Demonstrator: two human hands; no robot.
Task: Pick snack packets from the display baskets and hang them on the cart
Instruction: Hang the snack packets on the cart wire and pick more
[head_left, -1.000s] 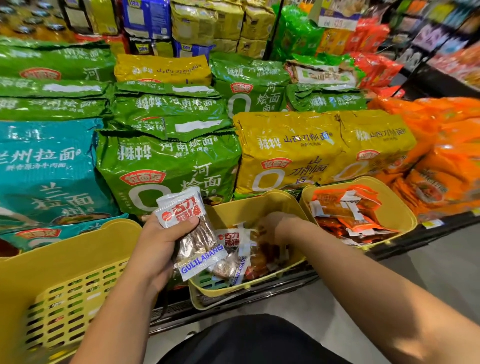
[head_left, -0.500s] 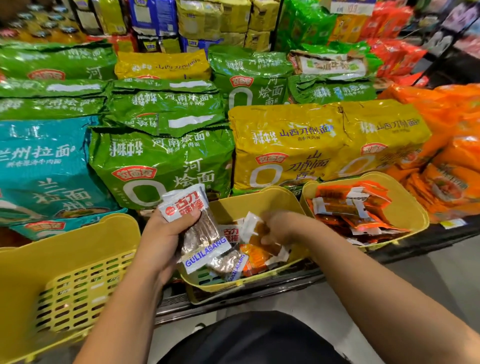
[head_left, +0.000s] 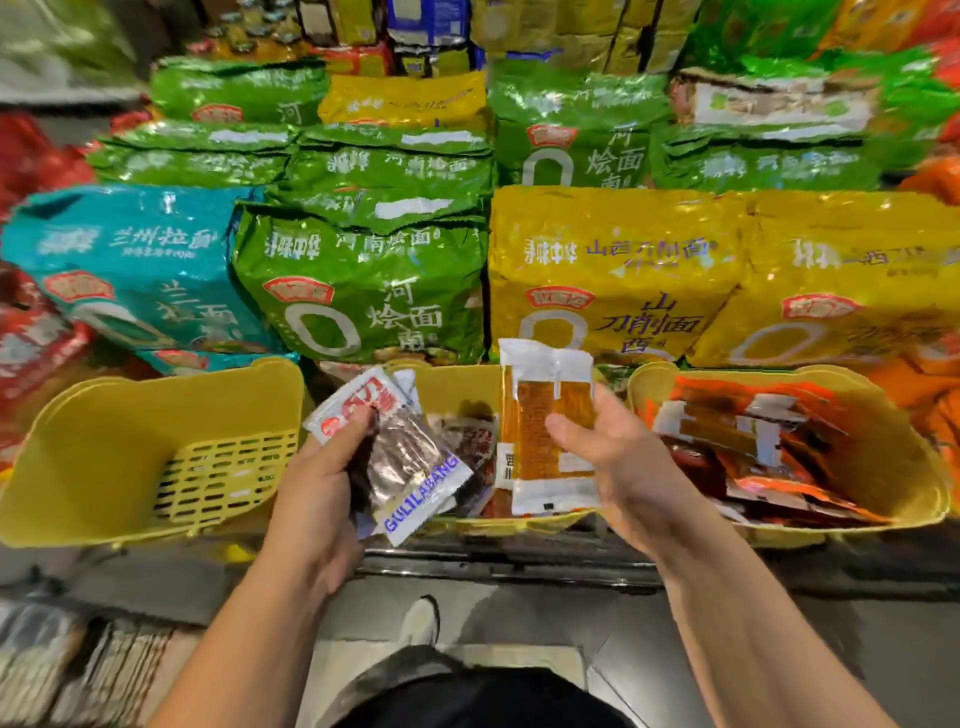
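**Head view**

1. Left hand (head_left: 322, 488): fingers curled round a small stack of brown snack packets (head_left: 410, 462). The thumb is pressed across the white-and-red header and the fingers are behind. The stack is tilted, header up and to the left, with a blue "GULILABANG" band at the lower end. It is held over the near left corner of the middle basket (head_left: 457, 387).
2. Right hand (head_left: 623, 467): clamped on orange snack packets (head_left: 540, 436), thumb on the front, fingers behind. They stand upright, with white seals at top and bottom. Two appear to overlap, but the exact count cannot be told. They are held above the right half of the middle basket.
3. The hands are apart, each with its own load.
4. Middle basket: yellow plastic, set at the shelf edge (head_left: 519, 564). More brown packets lie inside it, seen between the two hands.
5. Left basket (head_left: 156, 410): yellow, with a slotted floor showing, just beside the middle basket.
6. Right basket (head_left: 924, 467): yellow, holding a loose heap of orange-red packets (head_left: 753, 441) with white ends.
7. Noodle multipacks stand directly behind the baskets: teal bag (head_left: 140, 270), green bag (head_left: 363, 291), yellow bag (head_left: 613, 270). Further green and yellow bags are stacked in rows behind these.
8. Floor (head_left: 779, 623): grey. One pale shoe (head_left: 421, 621) shows between the forearms.
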